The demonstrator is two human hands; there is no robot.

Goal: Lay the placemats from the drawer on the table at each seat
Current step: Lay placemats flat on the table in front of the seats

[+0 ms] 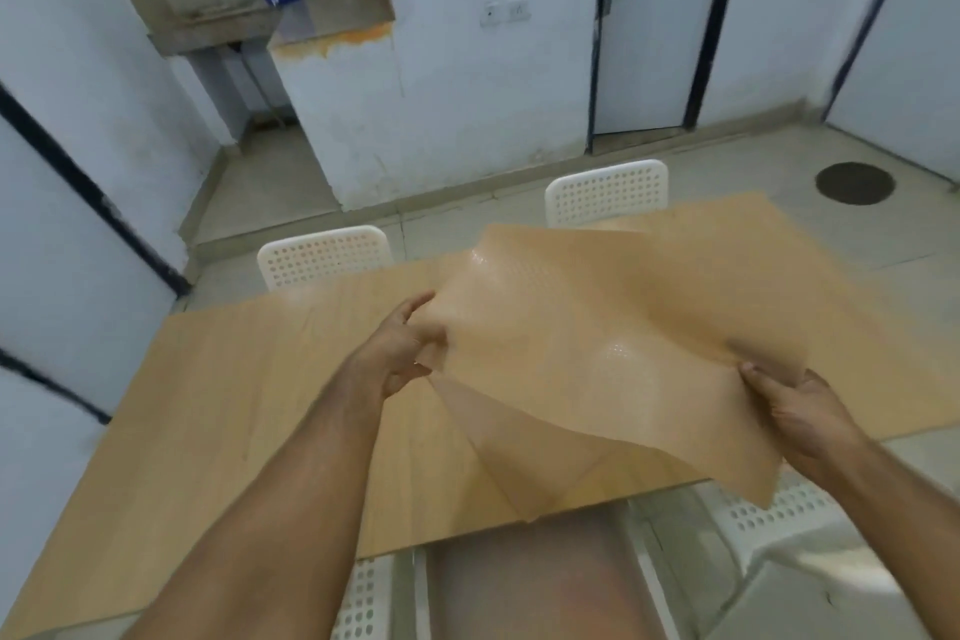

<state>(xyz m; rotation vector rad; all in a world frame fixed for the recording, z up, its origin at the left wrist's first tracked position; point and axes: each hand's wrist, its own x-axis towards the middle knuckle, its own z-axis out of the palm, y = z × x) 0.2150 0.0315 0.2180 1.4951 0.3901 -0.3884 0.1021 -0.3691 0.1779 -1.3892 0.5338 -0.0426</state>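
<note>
- Pinching the placemat [571, 353] by its left edge with the left hand [402, 348].
- Grasping its right edge with the right hand [795, 411].
- Held rippled between both, above the table [234, 405].

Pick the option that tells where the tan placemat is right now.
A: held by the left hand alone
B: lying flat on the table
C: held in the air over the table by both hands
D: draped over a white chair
C: the left hand and the right hand each grip an edge of the tan placemat, which sags in the air above the table.
</note>
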